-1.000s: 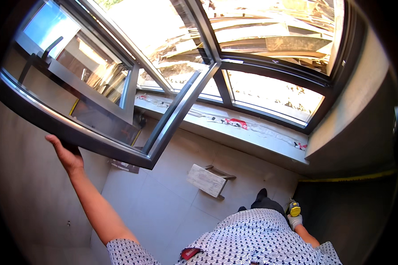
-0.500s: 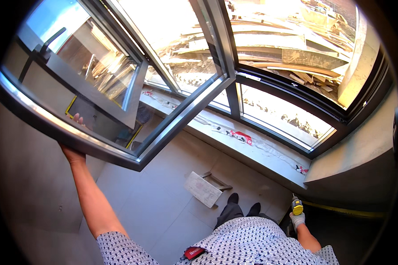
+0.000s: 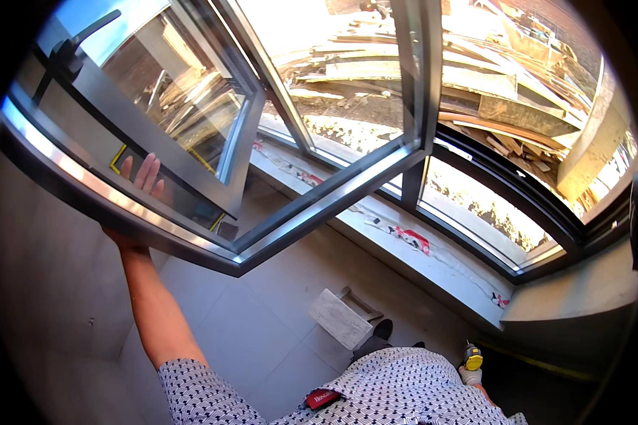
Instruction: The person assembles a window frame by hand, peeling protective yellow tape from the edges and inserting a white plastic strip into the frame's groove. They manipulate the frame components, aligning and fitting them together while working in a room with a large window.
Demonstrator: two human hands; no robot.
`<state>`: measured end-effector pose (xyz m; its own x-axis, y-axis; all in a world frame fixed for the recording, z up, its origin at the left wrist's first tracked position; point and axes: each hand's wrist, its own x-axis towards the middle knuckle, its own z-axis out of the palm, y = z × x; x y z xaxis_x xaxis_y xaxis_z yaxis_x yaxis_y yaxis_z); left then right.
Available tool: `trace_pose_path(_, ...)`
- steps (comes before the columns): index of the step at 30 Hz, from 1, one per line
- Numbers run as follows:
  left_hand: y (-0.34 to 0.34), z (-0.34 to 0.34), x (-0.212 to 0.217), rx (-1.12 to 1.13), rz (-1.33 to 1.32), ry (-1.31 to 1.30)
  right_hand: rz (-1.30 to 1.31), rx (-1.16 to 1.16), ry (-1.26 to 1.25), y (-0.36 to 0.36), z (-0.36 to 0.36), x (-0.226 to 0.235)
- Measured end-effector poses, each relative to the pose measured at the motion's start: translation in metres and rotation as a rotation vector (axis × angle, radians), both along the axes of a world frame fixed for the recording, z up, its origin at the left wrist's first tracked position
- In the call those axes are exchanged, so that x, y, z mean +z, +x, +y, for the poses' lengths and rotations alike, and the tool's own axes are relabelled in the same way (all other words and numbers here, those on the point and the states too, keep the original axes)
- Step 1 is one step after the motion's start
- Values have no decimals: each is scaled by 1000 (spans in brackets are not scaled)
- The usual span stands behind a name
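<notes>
A dark-framed window sash [image 3: 213, 212] stands swung open into the room, with a black handle [image 3: 71, 42] at its upper left. My left hand [image 3: 138, 188] is raised and pressed flat against the far side of the sash's lower rail, fingers showing through the glass. Down at my side, my gloved right hand [image 3: 469, 372] is closed around a small yellow and black power tool [image 3: 472, 357]. My patterned shirt fills the lower edge of the view.
The fixed window frame [image 3: 475, 177] runs to the right, above a dusty sill [image 3: 418, 248] carrying bits of red tape. A pale block [image 3: 340, 319] lies on the tiled floor below. Stacked timber shows outside through the glass.
The view has tilted up and closed in on the sash. My left hand has slid from the sash's lower edge to lie flat behind the glass. The right hand stays low with the tool.
</notes>
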<state>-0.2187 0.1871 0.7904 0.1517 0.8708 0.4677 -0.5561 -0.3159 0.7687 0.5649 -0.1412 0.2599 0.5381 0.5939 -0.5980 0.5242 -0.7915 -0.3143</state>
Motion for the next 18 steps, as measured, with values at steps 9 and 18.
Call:
trace_pose_path(9, -26, 29, -14, 329, 149, -152, 42, -26, 181, -16, 50, -5)
trace_pose_path(18, -43, 42, -28, 518, 227, -147, -21, 48, 51, -13, 71, 7)
